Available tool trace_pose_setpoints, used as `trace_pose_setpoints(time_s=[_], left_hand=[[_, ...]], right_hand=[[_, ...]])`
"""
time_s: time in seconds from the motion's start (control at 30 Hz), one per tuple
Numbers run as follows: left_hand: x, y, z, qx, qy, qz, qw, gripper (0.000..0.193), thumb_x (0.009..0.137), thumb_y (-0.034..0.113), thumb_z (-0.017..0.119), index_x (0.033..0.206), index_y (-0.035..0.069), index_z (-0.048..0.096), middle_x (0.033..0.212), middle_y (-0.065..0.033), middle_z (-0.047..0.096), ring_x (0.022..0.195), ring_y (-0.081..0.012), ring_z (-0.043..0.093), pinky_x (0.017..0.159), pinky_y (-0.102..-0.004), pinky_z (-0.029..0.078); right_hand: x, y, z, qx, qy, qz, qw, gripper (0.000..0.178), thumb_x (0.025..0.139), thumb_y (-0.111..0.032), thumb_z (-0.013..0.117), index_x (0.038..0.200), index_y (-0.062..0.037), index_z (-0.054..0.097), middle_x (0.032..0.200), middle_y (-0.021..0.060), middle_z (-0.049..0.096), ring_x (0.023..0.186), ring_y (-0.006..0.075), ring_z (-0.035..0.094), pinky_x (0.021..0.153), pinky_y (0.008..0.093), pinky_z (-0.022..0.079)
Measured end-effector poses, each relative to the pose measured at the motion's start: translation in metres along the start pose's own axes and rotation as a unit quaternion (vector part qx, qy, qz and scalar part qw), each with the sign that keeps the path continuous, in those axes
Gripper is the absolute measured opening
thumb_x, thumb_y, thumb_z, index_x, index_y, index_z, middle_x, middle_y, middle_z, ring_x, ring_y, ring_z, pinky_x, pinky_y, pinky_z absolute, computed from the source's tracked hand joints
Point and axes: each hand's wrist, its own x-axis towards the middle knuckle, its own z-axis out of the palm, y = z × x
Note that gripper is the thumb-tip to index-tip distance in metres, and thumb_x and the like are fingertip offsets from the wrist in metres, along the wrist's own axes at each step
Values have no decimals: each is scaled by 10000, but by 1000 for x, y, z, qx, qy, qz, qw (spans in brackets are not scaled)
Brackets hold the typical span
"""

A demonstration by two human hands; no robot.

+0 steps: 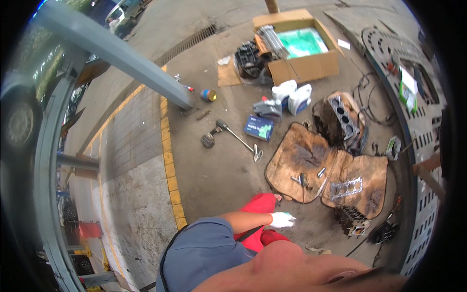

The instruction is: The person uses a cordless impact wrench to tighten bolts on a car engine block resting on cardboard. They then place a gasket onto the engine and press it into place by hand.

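Observation:
My left hand (pixel 282 220), in a white glove, hangs beside my red trousers (pixel 259 204). Its fingers are too small and blurred to show whether they hold anything. My right hand is out of sight. Beyond the glove lies a stained brown mat (pixel 282 158) bearing a small dark tool with a shiny end (pixel 302 180), a short metal cylinder (pixel 321 172) and a flat metal gasket (pixel 346 188). An engine block (pixel 343 118) with round bores rests at the mat's far edge. Nearer, to the right of my hand, sits a cylinder head-like metal part (pixel 351 221).
A cordless power tool (pixel 209 139), long-handled ratchet (pixel 236 136), blue box (pixel 259 127) and white jugs (pixel 299 100) stand on the floor. Behind them is an open carton (pixel 304 73). A grey post (pixel 121 56) rises at left; a slotted metal ramp (pixel 418 194) borders the right.

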Motion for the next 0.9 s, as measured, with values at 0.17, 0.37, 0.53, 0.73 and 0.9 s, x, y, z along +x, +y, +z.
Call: trace_pose_setpoints(time_s=[0.17,0.37,0.53,0.73,0.9], left_hand=[[-129,23,-48,-101,74,-36,991,348,989,332,613,1201,88,741,956,-100,725,816,-198,669,739,-375,542],[-267,170,-116,-276,116,-221,928,408,1047,491,584,1195,145,742,833,4,605,687,-110,514,605,-286,451],[-306,197,-90,-406,159,-208,876,362,1076,431,590,1252,135,701,765,41,540,619,-71,443,523,-255,373],[-355,164,-109,-555,182,-174,792,514,1041,308,688,1488,127,509,734,58,521,553,-48,425,461,-222,324],[-407,115,-179,-591,162,-103,784,234,1042,326,689,1163,158,582,695,59,486,496,-48,375,442,-235,283]], right_hand=[[-61,-77,-93,35,152,-270,950,622,983,-522,606,1259,26,704,1275,283,694,1210,445,640,1050,497,507],[-162,-216,-172,273,103,-208,934,433,947,-281,710,1079,125,635,935,225,732,828,308,695,764,445,547],[-278,-355,-229,190,77,-293,934,561,916,-318,753,1266,104,634,1097,293,726,1029,407,711,912,443,545],[-333,-487,-208,217,-26,-424,879,512,919,-321,768,1207,96,690,1112,292,743,1043,377,746,909,421,574],[-445,-636,-227,124,-87,-518,842,492,906,-327,777,1170,83,707,1065,284,748,1004,373,753,867,418,579]])
